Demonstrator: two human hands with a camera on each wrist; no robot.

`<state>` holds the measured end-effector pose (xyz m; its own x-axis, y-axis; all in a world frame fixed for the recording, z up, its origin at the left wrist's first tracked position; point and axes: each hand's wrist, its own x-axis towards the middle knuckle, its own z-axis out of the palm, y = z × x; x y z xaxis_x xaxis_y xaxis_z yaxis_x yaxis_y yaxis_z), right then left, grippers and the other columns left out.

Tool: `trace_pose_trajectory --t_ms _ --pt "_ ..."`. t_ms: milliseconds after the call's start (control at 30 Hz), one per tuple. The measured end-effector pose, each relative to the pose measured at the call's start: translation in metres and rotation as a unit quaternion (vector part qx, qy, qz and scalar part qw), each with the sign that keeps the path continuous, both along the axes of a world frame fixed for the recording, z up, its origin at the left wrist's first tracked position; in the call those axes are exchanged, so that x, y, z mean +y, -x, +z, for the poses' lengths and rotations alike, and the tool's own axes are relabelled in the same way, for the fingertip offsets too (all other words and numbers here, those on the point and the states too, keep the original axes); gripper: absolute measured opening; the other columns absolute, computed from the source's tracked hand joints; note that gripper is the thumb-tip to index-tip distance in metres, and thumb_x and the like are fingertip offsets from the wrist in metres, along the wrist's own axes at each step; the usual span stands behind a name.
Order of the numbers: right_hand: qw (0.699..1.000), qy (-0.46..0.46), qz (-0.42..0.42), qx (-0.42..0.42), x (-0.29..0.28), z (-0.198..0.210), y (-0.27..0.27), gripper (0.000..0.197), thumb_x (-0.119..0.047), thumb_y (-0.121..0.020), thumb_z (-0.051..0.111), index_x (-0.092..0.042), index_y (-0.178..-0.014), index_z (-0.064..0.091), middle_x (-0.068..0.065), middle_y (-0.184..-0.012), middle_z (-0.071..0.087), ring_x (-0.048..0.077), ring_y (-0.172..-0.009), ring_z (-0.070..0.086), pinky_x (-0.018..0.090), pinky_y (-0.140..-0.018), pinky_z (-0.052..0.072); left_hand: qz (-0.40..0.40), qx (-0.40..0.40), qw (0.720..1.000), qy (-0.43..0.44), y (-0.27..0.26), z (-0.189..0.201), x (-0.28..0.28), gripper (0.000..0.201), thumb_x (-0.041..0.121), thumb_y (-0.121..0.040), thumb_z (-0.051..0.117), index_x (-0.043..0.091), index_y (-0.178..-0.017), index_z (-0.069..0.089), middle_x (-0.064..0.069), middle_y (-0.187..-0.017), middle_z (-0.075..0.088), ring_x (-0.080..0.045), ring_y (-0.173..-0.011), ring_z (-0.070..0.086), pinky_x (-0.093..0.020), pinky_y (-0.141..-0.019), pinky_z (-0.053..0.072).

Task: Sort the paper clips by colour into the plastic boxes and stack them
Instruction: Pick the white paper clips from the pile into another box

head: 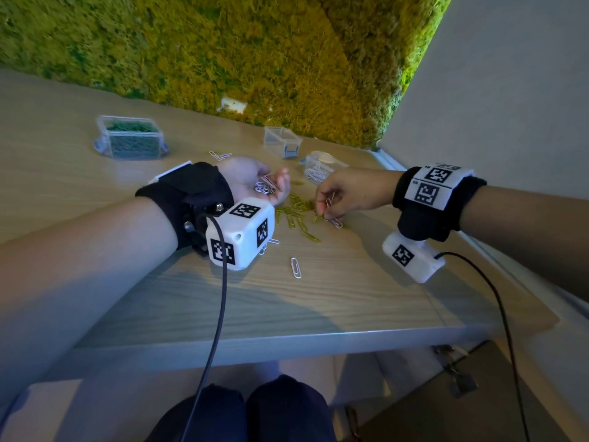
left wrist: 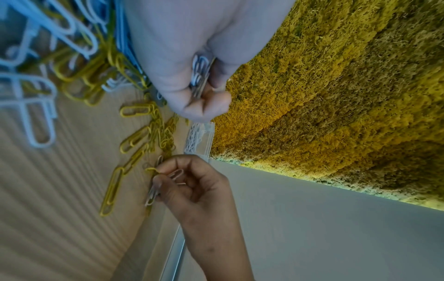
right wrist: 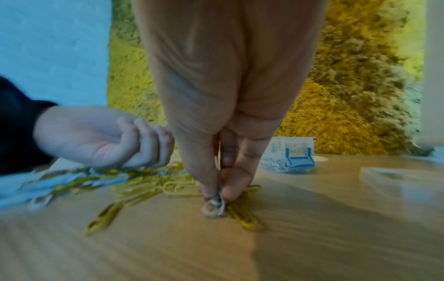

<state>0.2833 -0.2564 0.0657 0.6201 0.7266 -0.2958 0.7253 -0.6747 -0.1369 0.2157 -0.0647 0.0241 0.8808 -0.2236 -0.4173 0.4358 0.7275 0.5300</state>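
Note:
My left hand [head: 258,181] lies palm up on the table, its fingers curled round a bunch of white paper clips [head: 264,187]; the same bunch [left wrist: 200,75] shows in the left wrist view. My right hand [head: 334,199] pinches a white clip [head: 329,202] over the heap of yellow clips [head: 298,212], its fingertips [right wrist: 213,194] down at the tabletop. A closed box of green clips [head: 132,138] stands at the far left. An empty clear box [head: 282,140] stands behind the hands. An open box with white clips [head: 315,170] lies beside it.
Loose white clips lie near the front [head: 295,267], under the left wrist camera [head: 269,242] and behind the left hand [head: 218,154]. A moss wall [head: 223,52] rises behind the table. The table's front edge [head: 287,339] is close to my knees.

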Motion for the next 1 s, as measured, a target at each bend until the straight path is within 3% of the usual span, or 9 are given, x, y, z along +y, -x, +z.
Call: trace_pose_trajectory --t_ms 133,267,367,467,567,633,700,867,1000 --pt "0.992 -0.078 -0.058 0.083 -0.007 0.009 -0.009 0.017 -0.013 -0.082 0.072 -0.011 -0.099 0.067 0.008 -0.086 0.071 0.016 -0.076 0.065 0.019 -0.071 0.053 -0.021 -0.008 0.999 -0.023 0.001 0.0 0.0 0.04 0.022 -0.103 0.032 -0.004 -0.093 0.06 -0.023 -0.083 0.062 -0.026 -0.082 0.059 -0.034 -0.064 0.056" --pt "0.984 -0.121 -0.088 0.095 -0.007 0.026 -0.009 0.022 -0.006 -0.083 0.069 -0.004 -0.105 0.062 0.004 -0.078 0.065 0.003 -0.062 0.063 0.014 -0.062 0.051 -0.037 -0.017 0.998 -0.047 0.002 0.001 -0.004 0.037 0.021 -0.102 0.034 -0.006 -0.1 0.059 -0.026 -0.098 0.062 -0.032 -0.088 0.062 -0.041 -0.062 0.057" --pt "0.96 -0.222 -0.1 0.137 0.007 0.034 -0.001 0.016 -0.001 -0.084 0.066 -0.003 -0.1 0.061 0.005 -0.078 0.065 0.005 -0.062 0.063 0.014 -0.063 0.053 -0.065 -0.026 0.997 -0.045 0.004 0.001 -0.007 0.039 0.022 -0.102 0.033 -0.009 -0.108 0.056 -0.03 -0.103 0.061 -0.037 -0.094 0.061 -0.046 -0.067 0.054" --pt "0.924 -0.31 -0.117 0.189 0.022 0.036 0.007 0.022 -0.005 -0.088 0.062 0.002 -0.109 0.057 0.009 -0.086 0.066 0.011 -0.074 0.066 0.019 -0.072 0.057 -0.073 -0.021 0.996 -0.039 0.004 0.002 -0.01 0.044 0.024 -0.103 0.031 -0.012 -0.106 0.055 -0.033 -0.096 0.06 -0.039 -0.093 0.059 -0.046 -0.067 0.054" --pt "0.963 -0.218 -0.116 0.107 0.021 0.033 0.008 0.031 -0.018 -0.09 0.063 0.005 -0.11 0.058 0.012 -0.092 0.067 0.018 -0.08 0.064 0.029 -0.077 0.057 -0.041 0.006 0.999 0.002 0.004 0.004 -0.009 0.036 0.022 -0.103 0.032 -0.007 -0.099 0.053 -0.022 -0.075 0.057 -0.021 -0.073 0.056 -0.025 -0.051 0.056" --pt "0.99 -0.074 -0.108 0.054 0.011 0.026 0.004 0.031 -0.02 -0.084 0.071 0.001 -0.106 0.063 0.011 -0.092 0.068 0.021 -0.082 0.064 0.032 -0.08 0.055 -0.023 0.015 0.999 0.018 0.002 0.003 -0.007 0.037 0.02 -0.103 0.031 -0.001 -0.082 0.053 -0.011 -0.06 0.05 -0.011 -0.056 0.044 -0.017 -0.034 0.041" --pt "0.993 0.005 -0.106 0.043 0.003 0.013 0.002 0.033 -0.022 -0.076 0.079 -0.009 -0.102 0.064 0.007 -0.093 0.069 0.02 -0.08 0.066 0.029 -0.078 0.054 -0.013 0.003 1.0 0.016 0.001 0.001 -0.006 0.04 0.016 -0.103 0.029 0.004 -0.07 0.049 -0.005 -0.05 0.042 -0.011 -0.04 0.038 -0.016 -0.028 0.029" --pt "0.993 -0.055 -0.092 0.04 0.0 -0.008 0.003 0.028 -0.015 -0.08 0.075 -0.005 -0.103 0.065 0.009 -0.098 0.068 0.01 -0.072 0.065 0.018 -0.066 0.055 -0.008 -0.015 1.0 0.009 0.002 0.002 -0.006 0.041 0.009 -0.101 0.029 0.005 -0.065 0.047 -0.003 -0.047 0.039 -0.013 -0.03 0.035 -0.017 -0.027 0.025" --pt "0.996 -0.063 -0.064 0.009 0.002 -0.011 0.0 0.012 -0.008 -0.086 0.067 -0.004 -0.097 0.066 0.001 -0.082 0.069 0.003 -0.057 0.064 0.019 -0.063 0.053 0.0 -0.013 1.0 0.005 0.0 0.001 -0.003 0.04 0.01 -0.101 0.029 0.005 -0.066 0.047 -0.003 -0.049 0.039 -0.012 -0.032 0.036 -0.017 -0.027 0.027"
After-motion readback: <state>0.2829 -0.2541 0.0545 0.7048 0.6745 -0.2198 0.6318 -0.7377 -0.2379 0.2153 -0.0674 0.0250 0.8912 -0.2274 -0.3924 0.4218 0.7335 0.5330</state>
